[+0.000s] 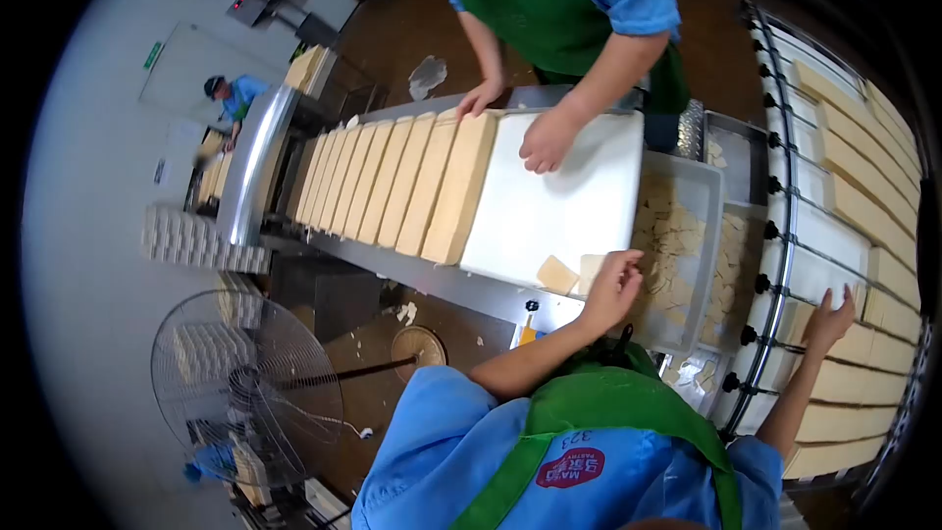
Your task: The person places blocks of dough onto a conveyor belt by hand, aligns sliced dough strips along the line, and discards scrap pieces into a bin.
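My left hand (613,290) is over the near right corner of a white tray (559,191), its fingers bent but apart and nothing visible in them. Two thin square pale pieces, perhaps dough or bread, lie beside it; one piece (556,275) is in full view, the other partly covered by the hand. Out to the right, my right hand (829,322) reaches over a rack (788,236) holding long cream-coloured slabs. Its fingers are spread next to a slab (854,342); whether they touch it I cannot tell.
Across the conveyor (422,270), a co-worker in a green apron (525,5) has both hands by a row of slabs (461,186). A grey bin (677,236) of pale scraps stands right of the tray. A fan (245,383) stands left; another person (235,98) works farther back.
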A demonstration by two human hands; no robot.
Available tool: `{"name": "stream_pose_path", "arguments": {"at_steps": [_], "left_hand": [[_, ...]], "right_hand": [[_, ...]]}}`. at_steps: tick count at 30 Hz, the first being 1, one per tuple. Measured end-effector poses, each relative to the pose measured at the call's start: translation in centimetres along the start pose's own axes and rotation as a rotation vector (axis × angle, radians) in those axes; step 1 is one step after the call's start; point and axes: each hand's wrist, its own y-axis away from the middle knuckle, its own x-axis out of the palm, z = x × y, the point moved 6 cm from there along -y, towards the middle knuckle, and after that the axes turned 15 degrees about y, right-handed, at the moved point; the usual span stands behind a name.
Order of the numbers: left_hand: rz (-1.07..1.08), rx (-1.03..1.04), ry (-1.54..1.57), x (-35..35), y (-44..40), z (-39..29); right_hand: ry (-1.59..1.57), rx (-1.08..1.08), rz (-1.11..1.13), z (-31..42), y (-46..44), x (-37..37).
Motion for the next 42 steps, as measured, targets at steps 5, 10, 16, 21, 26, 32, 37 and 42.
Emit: {"name": "stream_pose_path", "arguments": {"at_steps": [5, 10, 16, 21, 26, 32, 37, 42], "left_hand": [[-0.497, 0.102, -0.140, -14.6, 3.6, 1.2], [-1.008, 0.108, -0.290, -30.5, 6.9, 0.8], [-1.076, -0.281, -0.685, -41.8, 5.9, 3.4], [-0.882, -0.486, -0.757, -41.7, 2.8, 2.6], [-0.912, -0.370, -0.777, -40.3, 2.1, 2.0], [-0.862, -0.359, -0.755, -40.4, 1.7, 2.2], [-0.773, -0.296, -0.868, -40.3, 1.7, 2.4], [-0.687, -0.330, -0.916, -40.3, 1.6, 2.7]], "right_hand": [[-0.512, -0.287, 0.195, 17.0, 8.5, -6.6], [-0.655, -0.643, 0.411, 30.6, 17.0, -10.9], [-0.872, -1.024, 0.537, 44.2, 25.3, -18.2], [-0.972, -1.194, 0.604, 53.1, 28.7, -20.5], [-0.966, -1.185, 0.710, 62.6, 31.1, -18.7], [-0.370, -1.191, 0.496, 75.3, 34.1, -10.3], [-0.200, -1.025, 0.541, 83.7, 32.3, -7.1], [-0.026, -0.955, 0.699, 84.9, 32.0, -6.8]]}}
